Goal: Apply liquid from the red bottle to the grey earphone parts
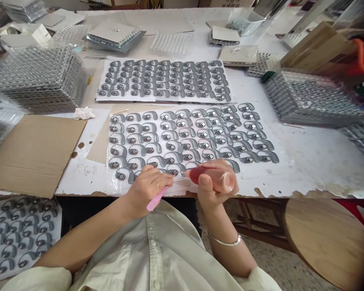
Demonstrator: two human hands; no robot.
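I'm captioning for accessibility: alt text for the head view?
A person's left hand holds a pink tool and the right hand a reddish bottle, over rows of grey hooked pieces on a white table. Stacked trays stand at left.

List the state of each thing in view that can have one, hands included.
Left hand: closed around the pink tool.
Right hand: closed around the bottle.
Pink tool: held slanted.
Bottle: tilted, tip towards the near sheet.
Near sheet: flat, bearing rows of grey pieces.
Far sheet: flat, bearing similar rows.
Left trays: stacked.
Tissue: crumpled.
Cardboard, front left: lying flat.
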